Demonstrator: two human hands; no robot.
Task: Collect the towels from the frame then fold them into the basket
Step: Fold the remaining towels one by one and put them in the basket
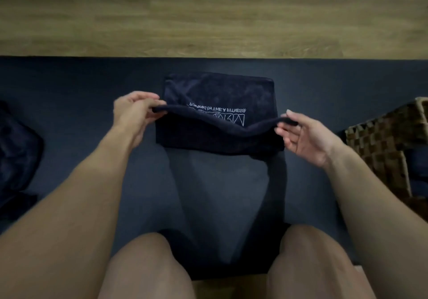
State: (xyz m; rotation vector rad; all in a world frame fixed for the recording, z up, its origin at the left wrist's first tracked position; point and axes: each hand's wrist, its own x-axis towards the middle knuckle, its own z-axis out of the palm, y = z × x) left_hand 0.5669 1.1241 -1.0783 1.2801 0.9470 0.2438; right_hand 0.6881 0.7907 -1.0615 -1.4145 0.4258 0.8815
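A dark navy towel [217, 90] with white lettering lies on a dark mat in front of me, its near part lifted off the mat. My left hand [134, 111] pinches the lifted edge at its left corner. At the right corner, my right hand [305, 134] pinches the same edge between thumb and fingers, the other fingers spread. The raised edge sags between the two hands, and the fold hangs down below it. A woven brown basket [379, 141] stands at the right edge of the view, just beyond my right hand.
The dark mat [69, 85] covers the floor under the towel, with wooden flooring [208, 20] beyond it. More dark cloth [16, 150] lies heaped at the left edge. My bare knees [148, 268] fill the bottom of the view.
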